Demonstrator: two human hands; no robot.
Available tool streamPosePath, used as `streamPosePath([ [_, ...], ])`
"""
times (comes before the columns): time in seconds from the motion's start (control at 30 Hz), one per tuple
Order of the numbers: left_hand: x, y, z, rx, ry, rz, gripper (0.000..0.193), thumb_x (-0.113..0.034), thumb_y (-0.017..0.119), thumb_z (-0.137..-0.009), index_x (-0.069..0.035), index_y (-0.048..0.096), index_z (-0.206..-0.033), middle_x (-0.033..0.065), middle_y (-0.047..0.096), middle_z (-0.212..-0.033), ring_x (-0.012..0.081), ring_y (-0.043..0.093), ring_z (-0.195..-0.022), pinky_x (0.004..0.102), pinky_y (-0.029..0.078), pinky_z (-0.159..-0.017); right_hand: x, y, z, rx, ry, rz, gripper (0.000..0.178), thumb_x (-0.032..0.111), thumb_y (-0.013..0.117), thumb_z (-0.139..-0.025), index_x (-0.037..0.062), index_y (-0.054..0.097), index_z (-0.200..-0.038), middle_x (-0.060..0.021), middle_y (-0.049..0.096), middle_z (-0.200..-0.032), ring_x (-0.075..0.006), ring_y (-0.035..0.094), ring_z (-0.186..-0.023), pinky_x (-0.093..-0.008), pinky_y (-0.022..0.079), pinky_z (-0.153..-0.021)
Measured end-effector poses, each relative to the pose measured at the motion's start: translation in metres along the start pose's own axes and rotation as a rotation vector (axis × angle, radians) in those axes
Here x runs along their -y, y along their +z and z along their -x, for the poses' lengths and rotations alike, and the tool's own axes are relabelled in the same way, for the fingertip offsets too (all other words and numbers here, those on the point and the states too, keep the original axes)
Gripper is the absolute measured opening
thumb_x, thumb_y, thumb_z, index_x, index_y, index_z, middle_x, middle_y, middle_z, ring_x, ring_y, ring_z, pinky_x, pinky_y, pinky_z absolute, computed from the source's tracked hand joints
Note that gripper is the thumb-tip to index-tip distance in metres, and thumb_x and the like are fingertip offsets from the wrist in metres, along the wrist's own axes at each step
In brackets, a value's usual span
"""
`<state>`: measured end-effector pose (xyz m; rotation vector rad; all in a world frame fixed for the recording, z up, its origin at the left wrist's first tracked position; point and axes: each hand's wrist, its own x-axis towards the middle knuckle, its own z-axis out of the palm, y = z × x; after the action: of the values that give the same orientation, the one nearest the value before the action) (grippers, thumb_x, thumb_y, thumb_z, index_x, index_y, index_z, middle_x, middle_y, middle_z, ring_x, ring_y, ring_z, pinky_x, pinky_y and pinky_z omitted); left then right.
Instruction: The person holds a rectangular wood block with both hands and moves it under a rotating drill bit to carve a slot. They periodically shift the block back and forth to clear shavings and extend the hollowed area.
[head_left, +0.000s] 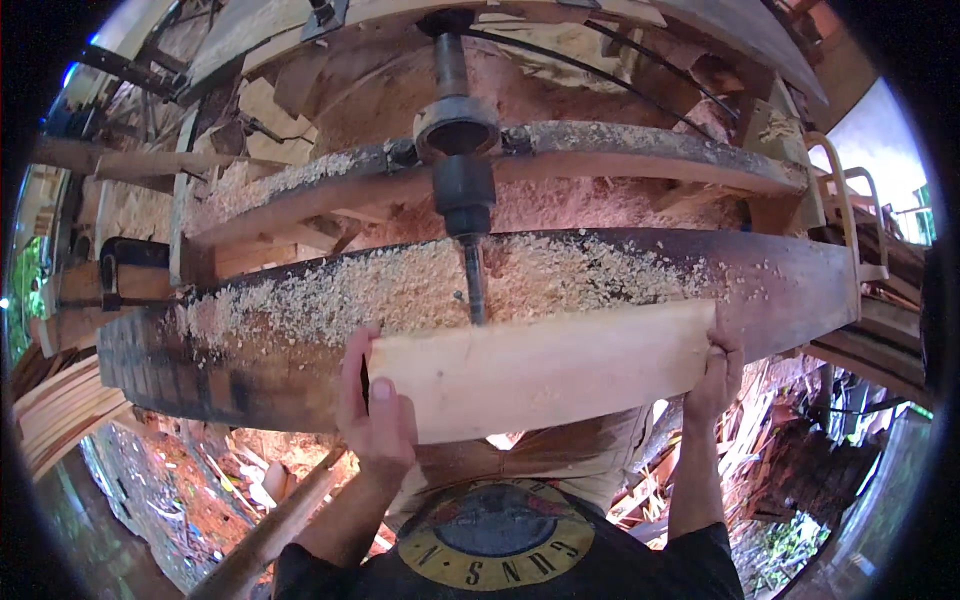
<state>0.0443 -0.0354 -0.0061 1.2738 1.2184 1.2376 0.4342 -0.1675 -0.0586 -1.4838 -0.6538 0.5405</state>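
Note:
A pale wooden board (545, 372) lies across the near edge of a dark plank bench (265, 385), held at both ends. My left hand (378, 410) grips its left end, thumb on the near side and fingers behind. At the right end, my right hand (714, 372) is closed round the edge. A drill bit (474, 285) in a dark chuck (464, 195) points toward the board's far edge; I cannot tell whether the bit is inside the wood. Chips and sawdust (600, 268) cover the bench round the bit.
Beyond the bench runs a wooden beam (640, 145) carrying the shaft's round bearing (456, 130). A dark clamp (135, 262) sits at the left. Stacked timber (70, 410) stands at the left, and a pale bent tube frame (850, 200) at the right. Scrap wood litters the ground below.

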Motion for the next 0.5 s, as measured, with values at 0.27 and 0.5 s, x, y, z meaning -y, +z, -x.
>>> streamPosePath([
  [0.27, 0.014, -0.008, 0.006, 0.017, 0.013, -0.015, 0.057, -0.027, 0.048, -0.108, 0.009, 0.04, -0.152, 0.0189, 0.05, -0.148, 0.0238, 0.049, -0.133, 0.0373, 0.038, -0.113, -0.004, -0.006, -0.003, -0.061, -0.016, 0.25, 0.025, 0.002, 0.039, -0.1, 0.0005, 0.062, -0.11, -0.018, 0.063, -0.128, -0.0223, 0.06, -0.113, -0.0356, 0.048, -0.098],
  [0.5, -0.021, 0.012, -0.018, 0.013, -0.154, 0.113, 0.054, -0.022, 0.045, -0.107, 0.01, 0.041, -0.151, 0.0197, 0.05, -0.148, 0.0248, 0.051, -0.13, 0.04, 0.037, -0.114, 0.003, 0.01, -0.008, -0.134, 0.039, 0.09, 0.024, 0.0, 0.04, -0.099, -0.0004, 0.062, -0.108, -0.021, 0.065, -0.131, -0.0208, 0.061, -0.113, -0.0331, 0.049, -0.098],
])
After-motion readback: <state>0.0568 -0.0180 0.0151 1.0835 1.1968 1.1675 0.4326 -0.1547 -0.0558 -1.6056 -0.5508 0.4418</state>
